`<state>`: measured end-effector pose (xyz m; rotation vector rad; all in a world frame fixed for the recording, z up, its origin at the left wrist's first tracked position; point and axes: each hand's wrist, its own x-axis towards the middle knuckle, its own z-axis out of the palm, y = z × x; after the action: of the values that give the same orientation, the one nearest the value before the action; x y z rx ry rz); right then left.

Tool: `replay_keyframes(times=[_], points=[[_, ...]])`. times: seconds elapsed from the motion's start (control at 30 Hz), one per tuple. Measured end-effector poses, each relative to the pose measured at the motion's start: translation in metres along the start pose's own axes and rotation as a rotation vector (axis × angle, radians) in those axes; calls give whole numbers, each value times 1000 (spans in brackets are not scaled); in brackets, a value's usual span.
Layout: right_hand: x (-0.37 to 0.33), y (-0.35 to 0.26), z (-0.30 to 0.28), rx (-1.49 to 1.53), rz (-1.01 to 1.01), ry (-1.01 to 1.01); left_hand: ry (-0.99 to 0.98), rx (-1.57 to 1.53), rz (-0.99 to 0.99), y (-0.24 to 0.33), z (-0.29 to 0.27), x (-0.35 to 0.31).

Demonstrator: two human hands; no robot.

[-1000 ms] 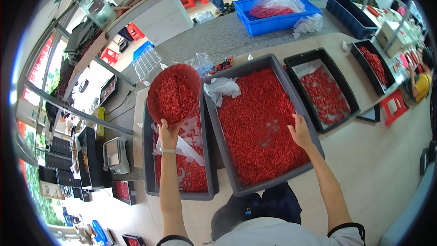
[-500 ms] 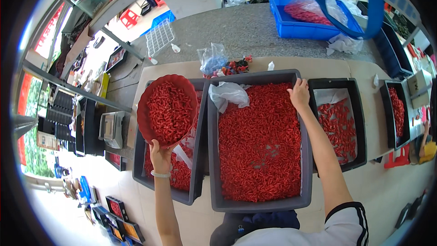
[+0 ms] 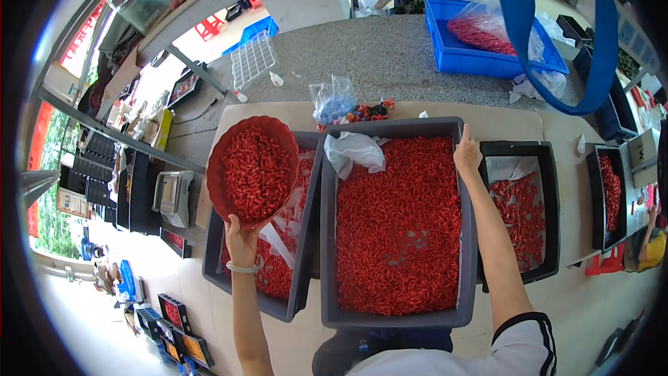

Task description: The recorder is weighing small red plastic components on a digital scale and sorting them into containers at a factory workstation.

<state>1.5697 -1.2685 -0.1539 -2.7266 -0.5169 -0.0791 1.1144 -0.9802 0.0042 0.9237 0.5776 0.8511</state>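
Observation:
My left hand (image 3: 241, 244) grips the near rim of a red bowl (image 3: 216, 160) with a wavy edge, holding it tilted over the far part of the left tray (image 3: 300, 292). Small glossy red pieces (image 3: 256, 170) fill much of the bowl; their exact kind is too small to tell. In front of me is a large grey tray (image 3: 396, 318) with a thick layer of similar red pieces (image 3: 396, 223). My right hand (image 3: 468, 155) is closed on its right rim near the far corner, one finger stretched along the edge. A crumpled white plastic sheet (image 3: 355, 152) lies in its far left corner.
Right of the grey tray stands a black tray (image 3: 554, 216) of red pieces, with a smaller one (image 3: 597, 198) farther right. At the back are a blue crate (image 3: 452, 63), a clear bag (image 3: 331, 99) and a white grid (image 3: 252, 61). A blue strap (image 3: 604, 49) hangs at upper right.
The whole view has shifted slightly, with the back of the table lower now. The bowl stays in my left hand. On the tray rim, my right hand's finger has straightened. A person's legs behind have moved.

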Motion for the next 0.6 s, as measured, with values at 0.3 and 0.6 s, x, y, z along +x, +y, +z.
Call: replay_keyframes(times=[0.3,0.6], points=[[119,-80,37,-73,-132,-239,-12,-29,-5,-27,26,22],[167,-81,85,-95,-30,-231,56,-19,-36,-27,34,17]])
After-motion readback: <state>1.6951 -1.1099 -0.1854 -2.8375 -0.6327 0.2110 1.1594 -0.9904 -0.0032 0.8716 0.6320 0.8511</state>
